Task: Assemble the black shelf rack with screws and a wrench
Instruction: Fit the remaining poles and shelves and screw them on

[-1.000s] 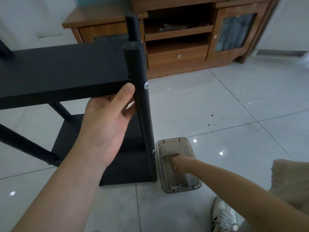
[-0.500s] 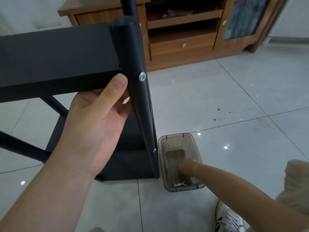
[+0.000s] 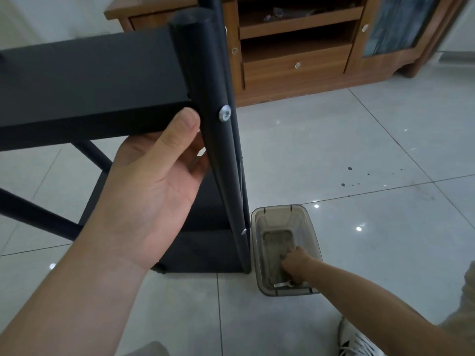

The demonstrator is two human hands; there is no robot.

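black rack (image 3: 90, 80) is up on the floor (image 3: 334, 150), screw (image 3: 225, 113) in the post (image 3: 205, 73). left hand (image 3: 154, 196) grips the rack; right hand (image 3: 293, 265) in the box (image 3: 277, 208) by the wrench (image 3: 282, 285), can't tell its fingers. tightening's probably left.

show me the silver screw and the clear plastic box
round silver screw (image 3: 225, 113), head view, centre of its head
clear brownish plastic box (image 3: 277, 207), head view, far rim
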